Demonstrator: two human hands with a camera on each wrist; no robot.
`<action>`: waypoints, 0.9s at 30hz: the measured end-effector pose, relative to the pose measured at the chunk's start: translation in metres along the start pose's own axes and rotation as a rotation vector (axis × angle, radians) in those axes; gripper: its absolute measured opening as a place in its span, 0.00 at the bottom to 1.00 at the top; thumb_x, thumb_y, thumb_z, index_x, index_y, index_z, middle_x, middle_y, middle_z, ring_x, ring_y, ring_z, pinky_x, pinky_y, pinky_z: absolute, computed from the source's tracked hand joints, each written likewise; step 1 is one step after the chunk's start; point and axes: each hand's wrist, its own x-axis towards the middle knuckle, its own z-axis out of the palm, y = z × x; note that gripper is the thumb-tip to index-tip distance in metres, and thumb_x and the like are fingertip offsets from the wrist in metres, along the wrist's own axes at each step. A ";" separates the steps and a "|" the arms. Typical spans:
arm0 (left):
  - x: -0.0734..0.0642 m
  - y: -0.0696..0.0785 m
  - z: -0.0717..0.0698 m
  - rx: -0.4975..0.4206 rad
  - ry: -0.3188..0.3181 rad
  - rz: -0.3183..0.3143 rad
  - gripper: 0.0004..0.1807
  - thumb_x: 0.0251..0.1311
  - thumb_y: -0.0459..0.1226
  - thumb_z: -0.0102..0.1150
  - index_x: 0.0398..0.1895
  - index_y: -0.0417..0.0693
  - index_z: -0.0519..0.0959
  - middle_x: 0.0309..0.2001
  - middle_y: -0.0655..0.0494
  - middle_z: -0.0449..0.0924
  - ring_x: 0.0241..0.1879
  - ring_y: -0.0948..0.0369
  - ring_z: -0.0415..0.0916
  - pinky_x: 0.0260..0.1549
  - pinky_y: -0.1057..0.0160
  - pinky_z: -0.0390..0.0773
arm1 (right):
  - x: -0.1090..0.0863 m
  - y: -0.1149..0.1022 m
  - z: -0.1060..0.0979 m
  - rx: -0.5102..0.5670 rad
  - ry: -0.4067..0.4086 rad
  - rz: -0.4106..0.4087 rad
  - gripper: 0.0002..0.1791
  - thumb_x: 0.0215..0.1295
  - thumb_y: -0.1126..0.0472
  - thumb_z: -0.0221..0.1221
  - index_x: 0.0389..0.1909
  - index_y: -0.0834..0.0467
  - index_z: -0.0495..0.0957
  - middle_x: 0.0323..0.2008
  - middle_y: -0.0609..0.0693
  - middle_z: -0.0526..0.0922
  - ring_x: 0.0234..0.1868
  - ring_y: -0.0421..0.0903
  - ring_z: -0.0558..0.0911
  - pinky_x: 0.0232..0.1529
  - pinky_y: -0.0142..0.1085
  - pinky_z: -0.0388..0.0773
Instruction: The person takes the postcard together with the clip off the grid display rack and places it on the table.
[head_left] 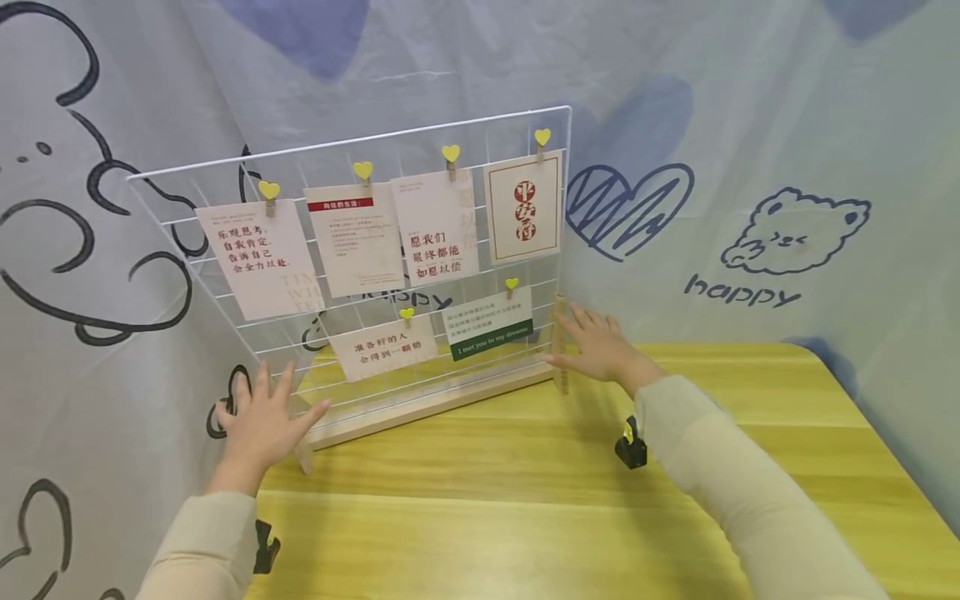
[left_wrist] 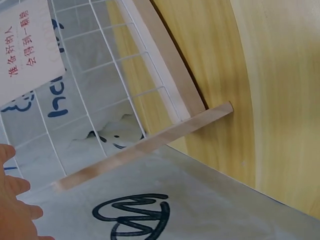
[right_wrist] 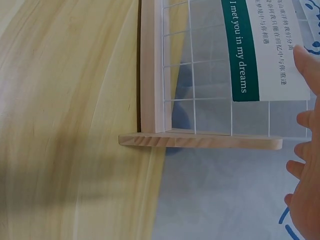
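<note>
A white wire grid panel (head_left: 360, 140) stands in a wooden base (head_left: 435, 408). Four-cornered paper cards hang on it in two rows under yellow heart clips (head_left: 451, 153). Among them are a card with a red stripe (head_left: 356, 250), a card with red round characters (head_left: 525, 208) and a green-and-white card (head_left: 491, 325). My left hand (head_left: 262, 425), fingers spread, is beside the panel's lower left end. At the opposite end my right hand (head_left: 600, 346) also has its fingers apart, near the wooden end post (right_wrist: 200, 140). Neither hand holds anything.
The panel stands on a yellow wood-grain table (head_left: 450, 517) near its back edge. Behind hangs a pale curtain (head_left: 787, 125) with printed hearts and bears. Black wrist devices (head_left: 631, 446) show beside the sleeves.
</note>
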 end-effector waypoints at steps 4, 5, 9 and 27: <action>0.000 -0.004 0.002 -0.014 0.006 -0.025 0.48 0.51 0.66 0.33 0.65 0.44 0.41 0.62 0.29 0.33 0.57 0.31 0.25 0.41 0.27 0.30 | 0.006 0.000 0.003 -0.001 0.005 -0.001 0.42 0.57 0.38 0.44 0.65 0.59 0.44 0.64 0.64 0.39 0.62 0.63 0.41 0.57 0.57 0.31; 0.001 -0.005 0.003 -0.017 0.007 -0.031 0.48 0.51 0.66 0.33 0.65 0.43 0.42 0.62 0.29 0.33 0.57 0.31 0.25 0.41 0.27 0.30 | 0.007 0.000 0.003 -0.001 0.005 -0.003 0.42 0.58 0.38 0.44 0.65 0.59 0.44 0.64 0.64 0.39 0.62 0.63 0.41 0.57 0.57 0.32; 0.002 -0.010 0.005 -0.030 0.004 -0.055 0.48 0.52 0.66 0.32 0.65 0.41 0.42 0.62 0.29 0.32 0.57 0.30 0.28 0.41 0.27 0.31 | 0.013 -0.001 0.005 0.005 0.010 -0.017 0.42 0.58 0.39 0.45 0.65 0.60 0.45 0.64 0.63 0.39 0.62 0.64 0.42 0.57 0.58 0.34; 0.019 -0.016 0.007 -0.130 -0.003 -0.134 0.49 0.53 0.65 0.32 0.63 0.34 0.42 0.61 0.27 0.32 0.57 0.31 0.31 0.38 0.26 0.38 | 0.033 0.003 -0.001 0.027 -0.007 0.049 0.47 0.55 0.33 0.42 0.65 0.61 0.41 0.64 0.63 0.40 0.63 0.60 0.40 0.58 0.55 0.34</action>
